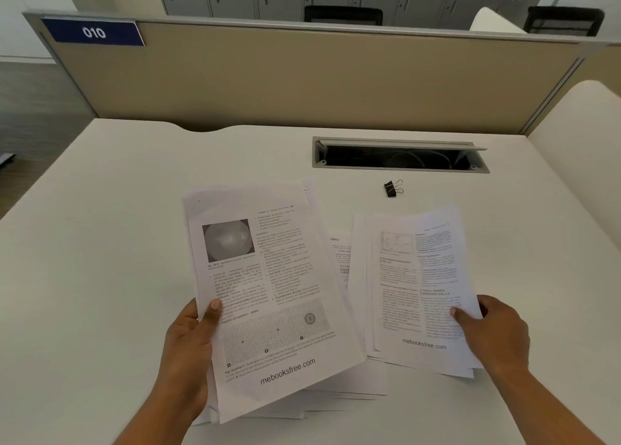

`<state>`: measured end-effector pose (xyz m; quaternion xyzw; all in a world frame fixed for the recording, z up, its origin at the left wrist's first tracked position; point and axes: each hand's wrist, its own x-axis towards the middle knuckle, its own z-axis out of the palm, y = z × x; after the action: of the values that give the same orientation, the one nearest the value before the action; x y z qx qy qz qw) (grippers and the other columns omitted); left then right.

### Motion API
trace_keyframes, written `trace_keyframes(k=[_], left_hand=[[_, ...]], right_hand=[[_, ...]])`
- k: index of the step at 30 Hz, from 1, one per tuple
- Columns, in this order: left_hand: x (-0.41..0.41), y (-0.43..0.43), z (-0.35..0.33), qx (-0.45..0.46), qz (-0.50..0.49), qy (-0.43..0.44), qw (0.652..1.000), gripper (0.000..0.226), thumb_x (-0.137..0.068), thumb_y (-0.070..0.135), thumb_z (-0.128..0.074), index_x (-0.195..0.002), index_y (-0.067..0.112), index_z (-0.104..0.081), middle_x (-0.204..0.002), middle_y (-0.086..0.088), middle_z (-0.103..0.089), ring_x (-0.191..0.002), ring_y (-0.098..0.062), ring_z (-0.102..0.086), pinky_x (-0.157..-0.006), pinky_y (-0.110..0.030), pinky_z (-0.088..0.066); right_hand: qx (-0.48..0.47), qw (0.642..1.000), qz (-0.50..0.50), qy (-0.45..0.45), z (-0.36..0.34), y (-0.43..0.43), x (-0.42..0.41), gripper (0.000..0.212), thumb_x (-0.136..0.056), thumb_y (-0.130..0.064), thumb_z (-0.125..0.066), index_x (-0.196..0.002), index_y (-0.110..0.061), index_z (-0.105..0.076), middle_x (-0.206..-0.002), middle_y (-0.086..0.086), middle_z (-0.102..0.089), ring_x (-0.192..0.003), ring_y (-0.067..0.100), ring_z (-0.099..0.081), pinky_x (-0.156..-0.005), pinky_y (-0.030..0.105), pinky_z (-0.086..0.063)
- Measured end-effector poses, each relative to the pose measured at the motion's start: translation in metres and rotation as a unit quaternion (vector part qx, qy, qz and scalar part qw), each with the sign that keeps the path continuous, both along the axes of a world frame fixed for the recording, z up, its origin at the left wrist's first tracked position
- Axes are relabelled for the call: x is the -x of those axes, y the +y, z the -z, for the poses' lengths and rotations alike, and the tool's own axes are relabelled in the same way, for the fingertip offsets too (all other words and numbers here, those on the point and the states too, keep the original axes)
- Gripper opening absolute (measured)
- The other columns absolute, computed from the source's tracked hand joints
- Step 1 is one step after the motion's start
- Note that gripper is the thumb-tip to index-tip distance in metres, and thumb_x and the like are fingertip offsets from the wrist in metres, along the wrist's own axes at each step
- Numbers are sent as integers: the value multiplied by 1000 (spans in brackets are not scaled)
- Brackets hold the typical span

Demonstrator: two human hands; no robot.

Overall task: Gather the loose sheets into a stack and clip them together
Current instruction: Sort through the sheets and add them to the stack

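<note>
The left hand [188,354] grips one batch of sheets [265,293] by its near left edge, thumb pressed on top. The right hand [494,330], well apart from it, grips a second batch [416,283] by the right edge, thumb on the page too. Other loose sheets [339,259] lie on the desk [117,243] under and between both hands. The clip [392,188] sits beyond them, nearer the right one and untouched.
</note>
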<state>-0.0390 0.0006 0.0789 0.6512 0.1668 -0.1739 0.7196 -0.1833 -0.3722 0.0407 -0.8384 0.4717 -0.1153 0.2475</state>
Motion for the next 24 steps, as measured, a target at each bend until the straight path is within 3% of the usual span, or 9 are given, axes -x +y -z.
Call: trace_keyframes(k=[3,8,15,20,24], left_hand=[[1,-1,0,-6,4,-1,1000,18,-100,23,-54,-107,27,-70,-101,3,-80,-91,-31,-74,-68,-41,-60],[1,-1,-2,-23,15,-10,1000,17,-101,24,-53,-105,29,-69,-94,8,-81,-89,-31,-73,-62,-38,-60],[-3,4,0,-18,-2,0,1000,21,-101,22,-53,-115,22,-68,-113,-3,-75,-94,-34,-71,-75,-45,-58],[-4,6,1,-20,-3,4,1000,24,-102,22,-52,-121,20,-66,-115,-3,-74,-95,-32,-71,-72,-41,-58],[-4,5,-2,-26,0,1,1000,22,-102,22,-51,-119,20,-66,-112,-1,-74,-91,-30,-71,-68,-40,-57]], right_hand=[[10,1000,6,-5,0,-4,3,9,-88,-24,-66,-84,-19,-72,-74,4,-68,-67,31,-62,-61,33,-48],[-42,996,10,-77,6,-12,5,21,-92,-21,-64,-105,-8,-76,-97,15,-75,-84,35,-66,-75,38,-52],[-176,961,52,-209,-8,-13,5,15,-91,-14,-66,-103,-5,-69,-94,14,-70,-86,32,-64,-74,32,-44],[-237,934,78,-255,-9,-16,6,20,-93,-17,-64,-110,-7,-69,-98,10,-71,-99,35,-67,-92,47,-53],[-292,903,75,-305,-23,-9,4,12,-96,-20,-60,-99,-16,-71,-97,-2,-73,-82,11,-71,-75,23,-59]])
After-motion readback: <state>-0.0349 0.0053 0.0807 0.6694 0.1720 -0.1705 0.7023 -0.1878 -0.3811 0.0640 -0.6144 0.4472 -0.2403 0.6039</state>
